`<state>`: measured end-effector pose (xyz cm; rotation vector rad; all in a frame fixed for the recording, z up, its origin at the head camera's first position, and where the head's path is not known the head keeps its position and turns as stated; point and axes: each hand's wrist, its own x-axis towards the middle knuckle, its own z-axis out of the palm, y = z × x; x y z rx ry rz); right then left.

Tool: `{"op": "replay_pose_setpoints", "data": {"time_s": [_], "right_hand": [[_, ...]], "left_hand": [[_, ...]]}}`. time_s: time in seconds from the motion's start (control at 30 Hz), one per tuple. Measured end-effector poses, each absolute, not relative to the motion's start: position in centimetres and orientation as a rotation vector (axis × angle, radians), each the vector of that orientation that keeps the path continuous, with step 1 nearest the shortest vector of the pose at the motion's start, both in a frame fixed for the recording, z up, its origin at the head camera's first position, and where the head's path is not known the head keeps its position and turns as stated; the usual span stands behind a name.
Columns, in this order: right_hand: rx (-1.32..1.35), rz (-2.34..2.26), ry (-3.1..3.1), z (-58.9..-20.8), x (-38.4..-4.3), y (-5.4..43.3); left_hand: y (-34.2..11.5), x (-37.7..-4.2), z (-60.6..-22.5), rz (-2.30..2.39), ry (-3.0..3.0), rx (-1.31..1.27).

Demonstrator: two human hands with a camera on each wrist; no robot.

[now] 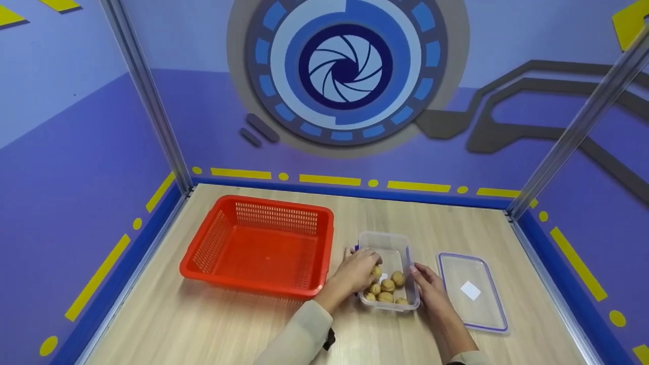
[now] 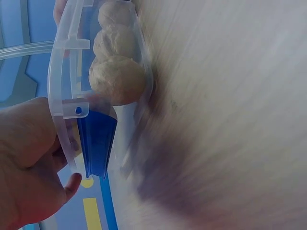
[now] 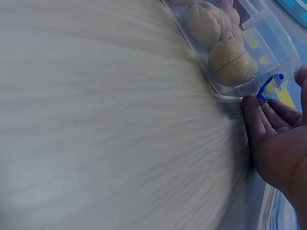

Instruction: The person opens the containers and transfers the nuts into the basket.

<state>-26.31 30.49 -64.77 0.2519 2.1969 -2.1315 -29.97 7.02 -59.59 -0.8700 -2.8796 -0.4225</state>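
Red basket (image 1: 256, 290): slotted sides, sits on the wood-look table (image 1: 385, 339), left of my work. Its near right corner crowds my left forearm.
Clear box (image 1: 384, 237): uncovered, on the table between my hands, right of the basket and a little apart from it.
Walnuts (image 1: 388, 285): several, bunched in the near half of the box, some touching. Far half shows bare floor.
Left hand (image 1: 359, 268): over the box's left wall, fingers bent down inside onto a walnut. Can't tell if they're pinching it; my knuckles block the head view.
Left latch (image 2: 97, 143): blue, hangs on the outer wall beside that hand.
Right hand (image 1: 430, 288): outside the right wall, fingers fairly straight and against the box, thumb up at the rim.
Right latch (image 3: 268, 87): blue, right at my right fingertips.
Lid (image 1: 484, 310): flat on the table just right of my right hand, blue-purple edge, white square patch (image 1: 470, 290) on it.
Obstructions: box wall stands between my two hands; left forearm cuts across the gap between basket and box.
Backdrop: printed blue-purple panels (image 1: 203, 116), metal posts (image 1: 149, 96) at the corners.
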Motion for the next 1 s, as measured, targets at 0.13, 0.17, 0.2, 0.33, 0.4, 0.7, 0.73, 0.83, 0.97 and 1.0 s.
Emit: {"op": "replay_pose_setpoints", "data": {"time_s": [0.13, 0.17, 0.2, 0.33, 0.4, 0.7, 0.73, 0.83, 0.97, 1.0], "right_hand": [[0.255, -2.133, 2.203, -65.0, -26.3, 30.4], [0.257, -2.135, 2.205, -65.0, -26.3, 30.4], [0.263, -2.136, 2.21, -65.0, -26.3, 30.4], [0.272, -2.148, 2.228, -65.0, -26.2, 30.4], [0.257, -2.15, 2.241, -65.0, -26.2, 30.4], [0.25, -2.125, 2.24, -65.0, -26.1, 30.4], [0.253, -2.123, 2.239, -65.0, -26.0, 30.5], [0.251, -2.127, 2.229, -64.8, -26.0, 30.5], [0.235, -2.13, 2.213, -65.0, -26.1, 30.5], [0.235, -2.126, 2.212, -65.0, -26.1, 30.5]], "left_hand": [[7.2, -29.9, -58.8, -0.571, -2.881, -0.868], [7.3, -29.8, -58.5, -0.617, -2.871, -0.877], [7.3, -29.8, -58.1, -0.664, -2.856, -0.892], [6.9, -29.6, -56.5, -0.854, -2.769, -0.993], [6.4, -29.3, -55.7, -0.964, -2.722, -1.032], [2.6, -27.9, -52.7, -1.341, -2.568, -1.053], [2.1, -27.8, -52.4, -1.359, -2.554, -1.047], [0.3, -28.0, -51.8, -1.366, -2.529, -1.014], [-2.2, -29.0, -51.6, -1.365, -2.502, -0.963], [-2.9, -29.2, -51.6, -1.373, -2.503, -0.94]]}}
